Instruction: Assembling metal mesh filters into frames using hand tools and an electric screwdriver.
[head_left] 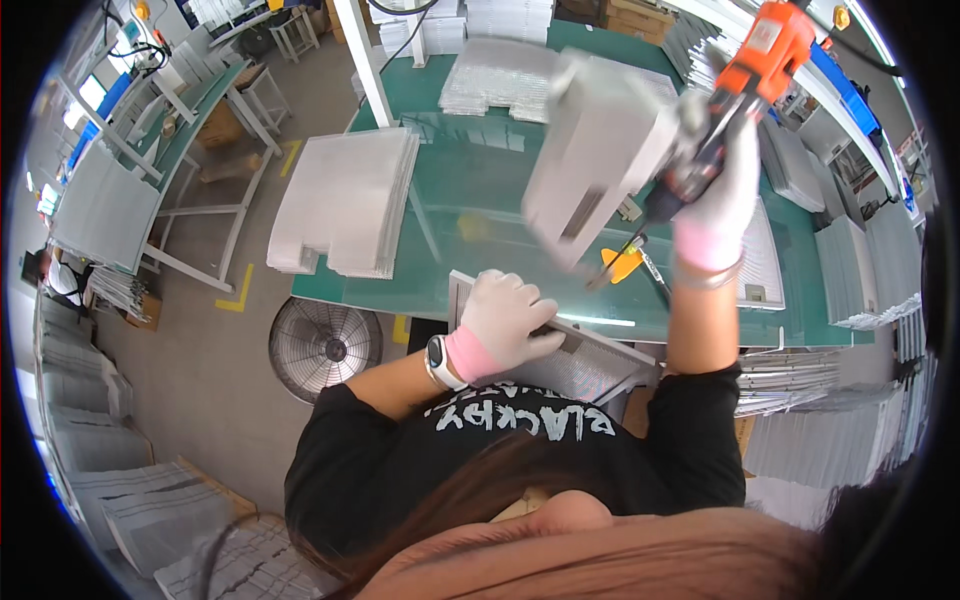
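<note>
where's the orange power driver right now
Upper right of the head view: the power driver is in the right hand's grip, over the green table.

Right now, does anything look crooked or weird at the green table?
Yes: the pale box beside the right hand looks tilted and blurry, unlike the flat panel stack at left. I see no spill.

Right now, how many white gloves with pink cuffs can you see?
2 white gloves: one on your left hand, at the framed panel; one on your right hand, around the orange-and-black power tool.
</note>
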